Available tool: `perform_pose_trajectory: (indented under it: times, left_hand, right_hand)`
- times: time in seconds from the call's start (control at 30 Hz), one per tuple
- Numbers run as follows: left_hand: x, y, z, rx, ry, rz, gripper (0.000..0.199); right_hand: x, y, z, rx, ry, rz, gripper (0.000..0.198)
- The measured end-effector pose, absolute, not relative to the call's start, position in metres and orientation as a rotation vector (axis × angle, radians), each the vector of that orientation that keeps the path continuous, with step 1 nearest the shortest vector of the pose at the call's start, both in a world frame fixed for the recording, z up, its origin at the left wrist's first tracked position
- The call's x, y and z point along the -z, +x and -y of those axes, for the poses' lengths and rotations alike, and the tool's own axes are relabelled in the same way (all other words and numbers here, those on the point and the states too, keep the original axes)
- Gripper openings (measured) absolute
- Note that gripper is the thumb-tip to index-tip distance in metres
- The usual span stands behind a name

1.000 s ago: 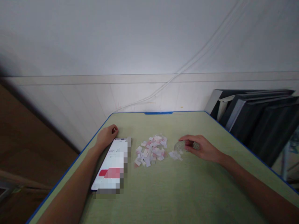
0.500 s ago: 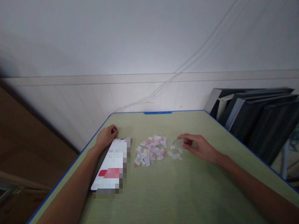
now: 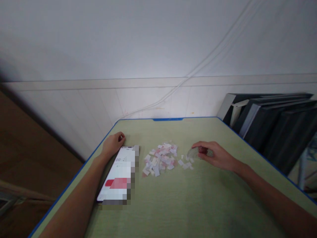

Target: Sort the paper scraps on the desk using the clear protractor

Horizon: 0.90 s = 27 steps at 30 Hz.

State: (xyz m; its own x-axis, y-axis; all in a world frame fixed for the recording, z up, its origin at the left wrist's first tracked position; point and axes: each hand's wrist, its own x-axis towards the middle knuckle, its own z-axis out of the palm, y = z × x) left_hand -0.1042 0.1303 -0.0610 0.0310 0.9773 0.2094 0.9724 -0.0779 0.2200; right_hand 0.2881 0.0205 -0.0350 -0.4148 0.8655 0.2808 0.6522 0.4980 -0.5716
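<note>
My left hand (image 3: 114,142) rests on the table's left side just beyond the phone, its fingers loosely curled and nothing visible in them. The phone (image 3: 116,168) lies by my left forearm with a lit screen showing digits and a red button; part of it is blurred out. My right hand (image 3: 213,153) is closed on a clear, round, patterned dish (image 3: 192,153) that sits low at the tabletop. The fingers hide its middle. Small paper scraps (image 3: 160,158), white and pink, lie heaped between my hands. Several white scraps (image 3: 186,164) lie apart, close to the dish.
The pale green table (image 3: 173,205) has a blue rim. A white wall (image 3: 148,99) with a cable stands behind it. Dark binders or flat boxes (image 3: 272,125) lean along the right side. A brown wooden panel (image 3: 29,138) is on the left.
My right hand and the clear dish have shifted slightly to the right, away from the heap. The left hand, phone and heap of scraps stay in place.
</note>
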Motion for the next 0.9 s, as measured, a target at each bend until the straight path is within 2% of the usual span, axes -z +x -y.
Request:
perform_pose_trajectory:
  times: [0.57, 0.9]
  left_hand:
    - [0.055, -0.1, -0.125, -0.459, 2.217, -2.149, 0.026]
    - [0.054, -0.099, -0.125, -0.441, 2.22, -2.137, 0.027]
  right_hand:
    - [0.046, 0.282, -0.023, -0.481, -1.293, 2.136, 0.027]
    - [0.045, 0.284, -0.024, -0.292, -1.391, 2.183, 0.029]
